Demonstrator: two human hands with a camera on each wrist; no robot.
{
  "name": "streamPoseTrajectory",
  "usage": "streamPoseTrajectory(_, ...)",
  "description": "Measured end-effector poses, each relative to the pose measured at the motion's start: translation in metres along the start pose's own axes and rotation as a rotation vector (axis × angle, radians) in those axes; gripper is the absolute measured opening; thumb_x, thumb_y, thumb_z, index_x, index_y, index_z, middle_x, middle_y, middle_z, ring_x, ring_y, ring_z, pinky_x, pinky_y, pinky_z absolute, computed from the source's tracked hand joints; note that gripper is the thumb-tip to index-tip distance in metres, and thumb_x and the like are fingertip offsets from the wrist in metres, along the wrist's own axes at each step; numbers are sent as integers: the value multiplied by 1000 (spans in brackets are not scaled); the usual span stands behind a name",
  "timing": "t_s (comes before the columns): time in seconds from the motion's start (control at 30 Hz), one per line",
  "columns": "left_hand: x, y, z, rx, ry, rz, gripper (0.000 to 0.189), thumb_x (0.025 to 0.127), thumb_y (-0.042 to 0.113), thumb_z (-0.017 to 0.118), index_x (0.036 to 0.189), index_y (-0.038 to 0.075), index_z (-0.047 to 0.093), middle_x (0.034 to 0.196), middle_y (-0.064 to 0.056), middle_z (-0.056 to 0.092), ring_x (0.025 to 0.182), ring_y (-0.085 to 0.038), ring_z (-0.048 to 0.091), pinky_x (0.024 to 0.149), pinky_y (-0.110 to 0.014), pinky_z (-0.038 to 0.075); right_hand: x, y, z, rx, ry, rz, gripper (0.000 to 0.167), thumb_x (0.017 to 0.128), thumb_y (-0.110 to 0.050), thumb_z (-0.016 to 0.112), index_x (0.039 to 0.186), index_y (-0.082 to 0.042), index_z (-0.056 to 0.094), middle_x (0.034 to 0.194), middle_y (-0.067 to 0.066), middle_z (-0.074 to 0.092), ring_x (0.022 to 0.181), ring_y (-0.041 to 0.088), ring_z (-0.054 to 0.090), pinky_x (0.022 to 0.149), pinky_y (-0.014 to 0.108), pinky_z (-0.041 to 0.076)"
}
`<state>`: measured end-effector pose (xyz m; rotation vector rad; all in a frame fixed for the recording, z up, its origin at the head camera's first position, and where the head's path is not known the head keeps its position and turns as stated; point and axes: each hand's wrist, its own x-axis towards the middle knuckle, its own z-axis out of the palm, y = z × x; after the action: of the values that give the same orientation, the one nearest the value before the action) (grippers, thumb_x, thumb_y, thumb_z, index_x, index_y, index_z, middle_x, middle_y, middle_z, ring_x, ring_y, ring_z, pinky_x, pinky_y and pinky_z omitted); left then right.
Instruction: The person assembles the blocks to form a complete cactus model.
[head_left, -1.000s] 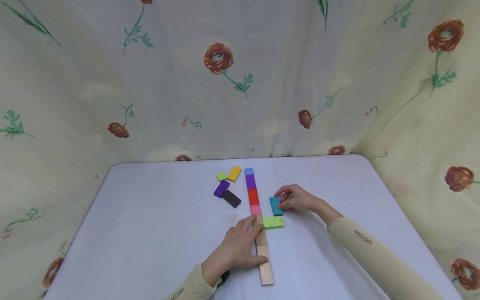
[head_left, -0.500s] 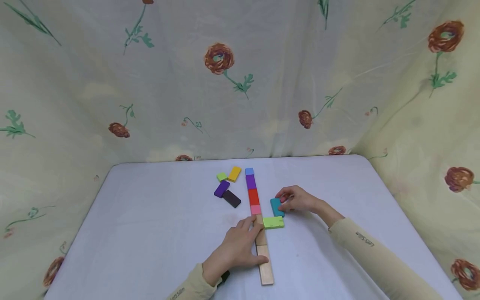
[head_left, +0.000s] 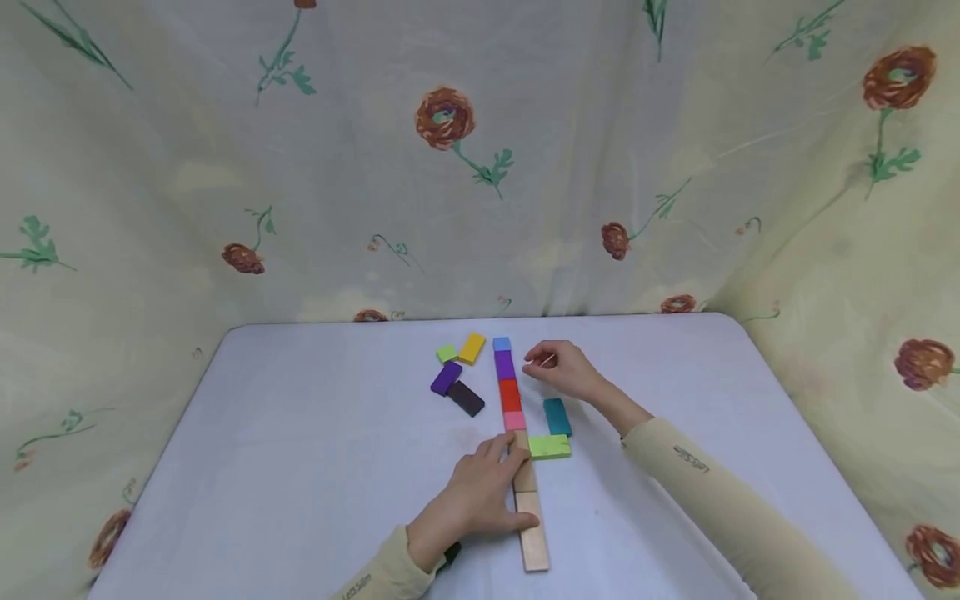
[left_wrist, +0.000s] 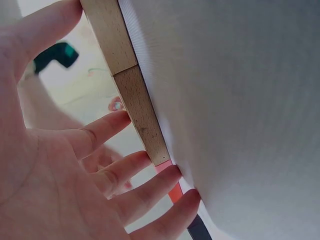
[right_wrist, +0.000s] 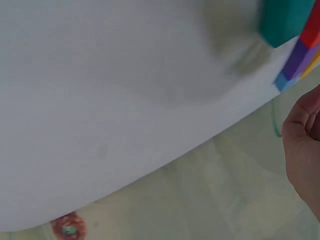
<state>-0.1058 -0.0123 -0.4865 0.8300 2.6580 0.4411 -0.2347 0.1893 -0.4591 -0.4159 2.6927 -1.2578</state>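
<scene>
My left hand (head_left: 480, 490) rests along a row of blocks lying end to end. Its fingertips touch the side of the plain wooden blocks (left_wrist: 142, 112), and its thumb lies on the nearest wooden block (head_left: 532, 537). Farther up the row come a pink block (head_left: 513, 420), a red block (head_left: 510, 395), a purple block (head_left: 505, 364) and a light blue block (head_left: 502, 342). My right hand (head_left: 567, 368) hovers right of the row's far end, fingers loosely bent and holding nothing. Below it lie a teal block (head_left: 557, 417) and a lime green block (head_left: 550, 447), which sticks out sideways from the row.
Left of the row lie a black block (head_left: 467, 398), a second purple block (head_left: 446, 377), a yellow block (head_left: 472, 348) and a small green block (head_left: 446, 354). They stand on a white table (head_left: 315, 458) backed by a flowered curtain (head_left: 337, 167).
My right hand has let go of the teal block and moved up and left, toward the row's far end. The teal block stays beside the lime green one. My left hand keeps its place.
</scene>
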Motion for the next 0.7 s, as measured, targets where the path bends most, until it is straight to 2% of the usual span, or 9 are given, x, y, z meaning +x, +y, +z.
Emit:
streamPoseTrajectory(0.17, -2, -2, 3, 10, 22, 24, 83, 77, 66, 71, 142, 18, 49, 154, -11, 34, 136, -30, 39, 95, -53, 48, 26, -34, 36, -69, -102, -11, 25, 92, -19, 70, 109, -1, 69, 96, 6, 66, 87, 21, 58, 77, 28, 54)
streamPoseTrajectory(0.27, -4, -2, 3, 27, 44, 36, 83, 76, 66, 72, 141, 18, 49, 153, -11, 35, 135, -30, 40, 93, -52, 49, 42, -45, 56, -124, -94, -20, 26, 91, -20, 72, 107, -1, 69, 94, 7, 66, 86, 21, 59, 75, 29, 53)
streamPoseTrajectory(0.37, -5, -3, 3, 30, 58, 42, 85, 77, 65, 72, 143, 18, 47, 153, -12, 35, 135, -30, 40, 92, -51, 50, 58, -50, 69, -206, -36, -21, 26, 91, -20, 72, 107, 0, 70, 99, 11, 67, 90, 23, 61, 79, 33, 53)
streamPoseTrajectory(0.53, -4, -5, 1, 30, 60, 38, 89, 78, 64, 72, 148, 18, 42, 154, -11, 32, 136, -30, 38, 94, -52, 48, 80, -53, 78, -389, 70, 85, 39, 92, -27, 69, 118, 2, 66, 114, 18, 59, 102, 29, 54, 86, 38, 50)
streamPoseTrajectory(0.7, -4, -5, 0, 25, 55, 44, 86, 78, 64, 72, 145, 18, 46, 154, -10, 33, 136, -30, 38, 94, -51, 48, 90, -52, 79, -583, 26, 202, 49, 93, -41, 66, 117, 1, 63, 116, 19, 49, 109, 33, 44, 91, 40, 45)
